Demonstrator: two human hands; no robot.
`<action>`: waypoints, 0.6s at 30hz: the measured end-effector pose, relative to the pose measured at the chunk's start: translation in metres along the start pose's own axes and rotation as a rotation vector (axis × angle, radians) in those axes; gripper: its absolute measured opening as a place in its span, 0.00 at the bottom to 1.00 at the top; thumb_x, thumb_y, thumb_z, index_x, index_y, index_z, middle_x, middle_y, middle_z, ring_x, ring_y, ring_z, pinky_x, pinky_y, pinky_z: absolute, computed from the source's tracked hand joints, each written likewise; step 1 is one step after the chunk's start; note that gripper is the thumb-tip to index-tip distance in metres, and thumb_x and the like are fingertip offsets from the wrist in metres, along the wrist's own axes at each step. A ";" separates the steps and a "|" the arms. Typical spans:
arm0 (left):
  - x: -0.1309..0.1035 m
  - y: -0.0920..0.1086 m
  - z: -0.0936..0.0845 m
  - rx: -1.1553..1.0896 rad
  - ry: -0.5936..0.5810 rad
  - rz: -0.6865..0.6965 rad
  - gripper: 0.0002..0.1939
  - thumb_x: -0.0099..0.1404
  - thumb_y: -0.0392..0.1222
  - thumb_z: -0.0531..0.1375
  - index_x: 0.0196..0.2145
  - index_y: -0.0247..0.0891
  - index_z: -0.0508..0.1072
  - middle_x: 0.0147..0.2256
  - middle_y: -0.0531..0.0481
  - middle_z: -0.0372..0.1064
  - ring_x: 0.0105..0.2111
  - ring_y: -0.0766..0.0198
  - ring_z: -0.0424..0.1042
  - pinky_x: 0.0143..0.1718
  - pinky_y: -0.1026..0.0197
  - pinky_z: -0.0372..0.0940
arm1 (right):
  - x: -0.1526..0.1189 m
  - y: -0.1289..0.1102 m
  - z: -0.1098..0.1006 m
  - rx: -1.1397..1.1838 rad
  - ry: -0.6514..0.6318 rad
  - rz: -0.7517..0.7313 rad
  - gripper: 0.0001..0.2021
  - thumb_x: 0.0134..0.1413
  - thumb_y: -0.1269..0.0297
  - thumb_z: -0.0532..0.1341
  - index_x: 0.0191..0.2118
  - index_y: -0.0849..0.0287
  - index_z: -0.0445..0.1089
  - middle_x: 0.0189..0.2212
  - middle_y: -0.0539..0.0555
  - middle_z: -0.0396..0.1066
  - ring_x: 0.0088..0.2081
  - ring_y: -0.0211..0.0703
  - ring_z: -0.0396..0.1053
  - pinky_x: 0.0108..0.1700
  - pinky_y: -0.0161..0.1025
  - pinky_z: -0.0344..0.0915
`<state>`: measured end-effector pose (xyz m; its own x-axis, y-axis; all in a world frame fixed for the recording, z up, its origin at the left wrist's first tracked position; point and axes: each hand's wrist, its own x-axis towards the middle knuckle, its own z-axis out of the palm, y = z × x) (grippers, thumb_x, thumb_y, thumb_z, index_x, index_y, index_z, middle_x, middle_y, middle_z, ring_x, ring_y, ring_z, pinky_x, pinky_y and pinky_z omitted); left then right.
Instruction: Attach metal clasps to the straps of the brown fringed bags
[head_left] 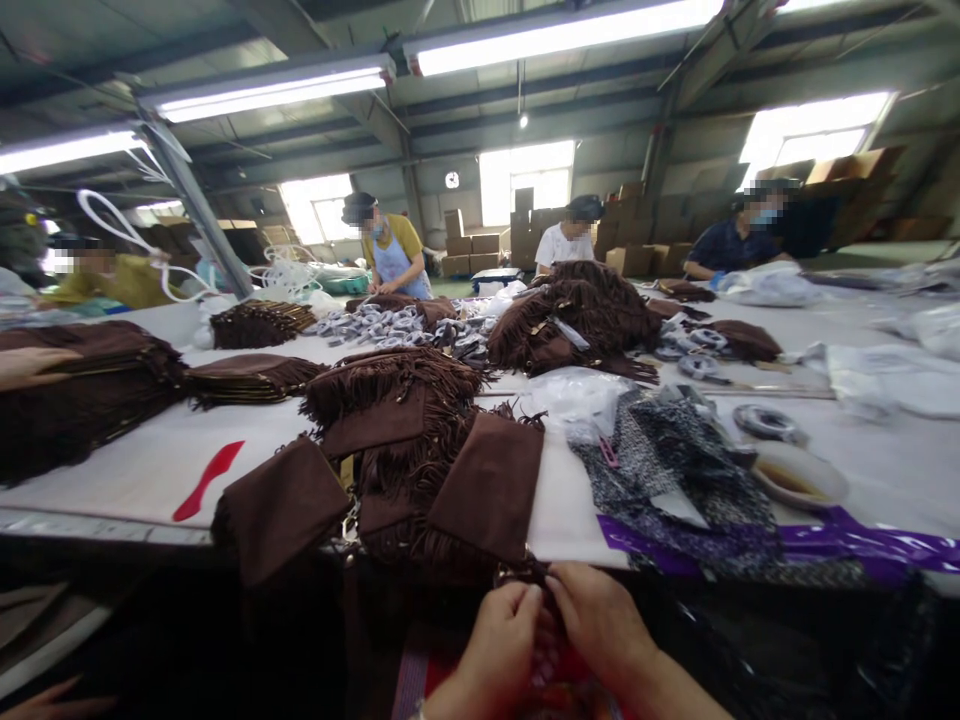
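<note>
At the table's front edge, my left hand (pixel 501 632) and my right hand (pixel 600 615) are close together with fingers closed. Both pinch a dark brown strap (pixel 541 572), mostly hidden by the fingers, next to a small metal clasp (pixel 511 575). Just beyond them lies a brown fringed bag (pixel 491 480), its flap toward me. Another brown bag (pixel 289 500) droops over the edge to the left, near a metal chain (pixel 349 522). More fringed bags (pixel 397 385) are heaped behind these.
A co-worker's hand (pixel 30 368) rests on stacked bags (pixel 97 400) at left. On the table lie a red strip (pixel 210 482), dark woven fabric (pixel 675 460), purple plastic (pixel 877 545), a bowl of brown liquid (pixel 799 475) and a larger bag pile (pixel 577 310). Several people work across the table.
</note>
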<state>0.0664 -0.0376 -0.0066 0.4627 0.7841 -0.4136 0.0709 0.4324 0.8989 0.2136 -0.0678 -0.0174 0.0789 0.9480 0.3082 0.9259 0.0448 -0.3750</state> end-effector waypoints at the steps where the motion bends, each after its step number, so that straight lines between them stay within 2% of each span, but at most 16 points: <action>1: 0.004 0.002 0.004 -0.115 -0.005 -0.043 0.20 0.62 0.57 0.60 0.31 0.35 0.72 0.23 0.49 0.71 0.20 0.64 0.67 0.23 0.64 0.59 | -0.006 -0.003 0.002 0.030 -0.006 0.001 0.12 0.64 0.70 0.53 0.32 0.54 0.71 0.27 0.53 0.75 0.28 0.45 0.72 0.30 0.38 0.60; 5: 0.017 0.007 0.017 -0.557 0.010 -0.157 0.18 0.62 0.53 0.64 0.27 0.33 0.72 0.21 0.50 0.70 0.21 0.65 0.68 0.24 0.64 0.62 | -0.020 -0.012 0.001 0.064 0.057 -0.124 0.15 0.61 0.71 0.51 0.45 0.60 0.74 0.32 0.60 0.77 0.32 0.50 0.75 0.35 0.41 0.68; 7: 0.021 0.007 0.020 -0.715 0.057 -0.187 0.16 0.62 0.48 0.64 0.25 0.32 0.71 0.21 0.49 0.70 0.21 0.66 0.69 0.23 0.66 0.62 | -0.022 -0.015 -0.003 0.181 0.075 -0.188 0.16 0.61 0.70 0.52 0.50 0.62 0.73 0.38 0.63 0.78 0.39 0.54 0.76 0.42 0.45 0.70; 8: 0.022 0.007 0.021 -0.763 0.078 -0.201 0.15 0.63 0.45 0.64 0.25 0.32 0.71 0.22 0.48 0.70 0.21 0.66 0.70 0.23 0.67 0.63 | -0.023 -0.017 -0.006 0.276 0.079 -0.172 0.16 0.62 0.69 0.52 0.50 0.61 0.73 0.41 0.64 0.77 0.43 0.55 0.75 0.46 0.46 0.70; 10: 0.023 0.008 0.018 -0.790 0.119 -0.236 0.11 0.65 0.42 0.62 0.29 0.31 0.72 0.25 0.47 0.73 0.23 0.66 0.72 0.25 0.66 0.66 | -0.023 -0.019 -0.009 0.517 0.058 -0.018 0.16 0.65 0.63 0.52 0.49 0.59 0.73 0.44 0.62 0.77 0.46 0.54 0.75 0.49 0.46 0.70; 12: 0.022 0.009 0.013 -0.755 0.149 -0.243 0.09 0.66 0.41 0.61 0.32 0.32 0.73 0.27 0.46 0.74 0.24 0.63 0.74 0.25 0.64 0.68 | -0.022 -0.021 -0.010 0.769 -0.027 0.250 0.17 0.65 0.53 0.52 0.44 0.59 0.73 0.35 0.59 0.78 0.36 0.50 0.77 0.38 0.41 0.72; 14: 0.020 0.009 0.008 -0.693 0.143 -0.209 0.09 0.66 0.42 0.61 0.33 0.33 0.72 0.29 0.45 0.76 0.25 0.62 0.75 0.22 0.64 0.68 | -0.019 -0.025 -0.005 0.998 -0.158 0.478 0.23 0.60 0.42 0.54 0.36 0.60 0.71 0.25 0.54 0.75 0.22 0.43 0.72 0.23 0.36 0.66; 16: 0.019 0.009 0.004 -0.624 0.120 -0.145 0.10 0.65 0.43 0.62 0.32 0.33 0.72 0.29 0.44 0.76 0.21 0.63 0.73 0.18 0.66 0.64 | -0.015 -0.030 0.002 1.171 -0.268 0.596 0.28 0.52 0.35 0.56 0.30 0.60 0.68 0.21 0.52 0.72 0.14 0.36 0.64 0.16 0.32 0.56; 18: 0.019 0.009 0.002 -0.560 0.126 -0.106 0.11 0.64 0.44 0.63 0.30 0.33 0.71 0.28 0.44 0.76 0.19 0.66 0.71 0.16 0.67 0.61 | -0.009 -0.036 0.011 1.271 -0.319 0.607 0.28 0.47 0.35 0.59 0.25 0.61 0.66 0.19 0.51 0.70 0.13 0.33 0.60 0.15 0.30 0.53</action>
<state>0.0775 -0.0192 -0.0063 0.3674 0.7561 -0.5416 -0.3831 0.6537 0.6526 0.1754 -0.0744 -0.0159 0.0915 0.9432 -0.3193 -0.1821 -0.2994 -0.9366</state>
